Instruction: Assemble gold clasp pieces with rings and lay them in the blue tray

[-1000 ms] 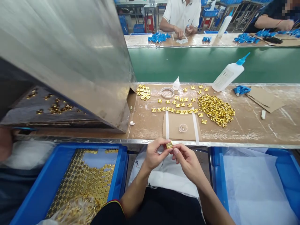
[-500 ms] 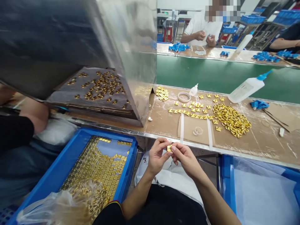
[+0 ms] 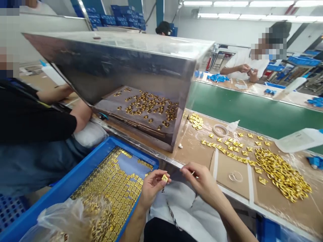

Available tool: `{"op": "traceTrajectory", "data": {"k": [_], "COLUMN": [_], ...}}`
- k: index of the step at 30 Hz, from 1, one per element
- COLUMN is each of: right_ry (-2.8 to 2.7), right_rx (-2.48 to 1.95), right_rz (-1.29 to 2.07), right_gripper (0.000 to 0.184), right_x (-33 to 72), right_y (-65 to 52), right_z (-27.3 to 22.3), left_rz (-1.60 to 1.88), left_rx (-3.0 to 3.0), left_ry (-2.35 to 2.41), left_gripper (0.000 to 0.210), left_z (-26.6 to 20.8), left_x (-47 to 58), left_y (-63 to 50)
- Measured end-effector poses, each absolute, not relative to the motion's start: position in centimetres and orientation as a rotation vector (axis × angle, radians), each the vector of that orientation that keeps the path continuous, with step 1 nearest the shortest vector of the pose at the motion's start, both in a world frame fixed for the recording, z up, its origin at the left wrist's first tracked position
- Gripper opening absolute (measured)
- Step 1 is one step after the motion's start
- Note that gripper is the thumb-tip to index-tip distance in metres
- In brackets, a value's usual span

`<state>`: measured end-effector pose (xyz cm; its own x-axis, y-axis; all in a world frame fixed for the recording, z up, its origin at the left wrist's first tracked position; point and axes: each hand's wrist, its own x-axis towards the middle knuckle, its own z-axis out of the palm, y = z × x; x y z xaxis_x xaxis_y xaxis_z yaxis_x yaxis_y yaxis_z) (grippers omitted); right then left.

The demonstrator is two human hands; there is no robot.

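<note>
Head view: pinched between thumb and fingertips of the left hand point(image 3: 151, 189), a small, shiny, squarish gold-coloured piece point(image 3: 165, 178), raised over the white cloth point(image 3: 186, 210) on the lap. Tilted in the grip, with no clear long axis to tell. Thumb and fingers drawn together there, open no wider than the piece itself.

Well clear of it, rightward and a little forward, at the bench edge: the right hand point(image 3: 203, 179), fingers bent, tips close together and pointing back toward the held piece. Impossible to tell whether gripping anything tiny.

Nearer to the left hand, just beside it on the left: the blue plastic tray point(image 3: 66, 187) of flat gold-coloured squares point(image 3: 111, 183). Nearer to the right hand, just beyond it: the brown cardboard sheet point(image 3: 223, 168) with white tape strips, and behind that, rows of gold-coloured squarish pieces point(image 3: 233, 156).
</note>
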<state>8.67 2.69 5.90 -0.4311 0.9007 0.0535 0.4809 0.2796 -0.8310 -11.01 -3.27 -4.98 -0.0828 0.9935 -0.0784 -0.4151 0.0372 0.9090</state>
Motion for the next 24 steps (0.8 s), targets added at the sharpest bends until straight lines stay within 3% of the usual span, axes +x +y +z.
{"op": "traceTrajectory", "data": {"k": [4,8,13,18,24], "right_ry": [-2.516,-2.731,-2.692,-2.730,-2.827], "right_rx": [-1.037,-1.306,-1.475,-1.525,-1.384], "right_rz": [0.720,0.232,0.152,0.144,0.177], "right_gripper": [0.024,0.031,0.045,0.029,0.038], "right_x": [0.5,-7.9,-11.4,-11.1,-11.8], "right_y": [3.9,8.8,15.0,16.9,17.2], "right_z": [9.7,11.8,10.8,9.1,9.6], "left_rz": [1.459,1.485,1.486,1.493,1.506], "left_rx": [0.805,0.876,0.843,0.750,0.662], "left_ry": [1.087,1.237,1.244,1.224,1.215], "left_gripper": [0.044,0.040,0.036,0.037,0.043], "left_z": [-5.4,-5.6,-6.0,-5.8,-5.6], "left_x": [-11.6,-11.9,-12.5,-13.5,-14.6], "left_y": [-3.0,-3.3,-5.3,-6.1,-5.4]}}
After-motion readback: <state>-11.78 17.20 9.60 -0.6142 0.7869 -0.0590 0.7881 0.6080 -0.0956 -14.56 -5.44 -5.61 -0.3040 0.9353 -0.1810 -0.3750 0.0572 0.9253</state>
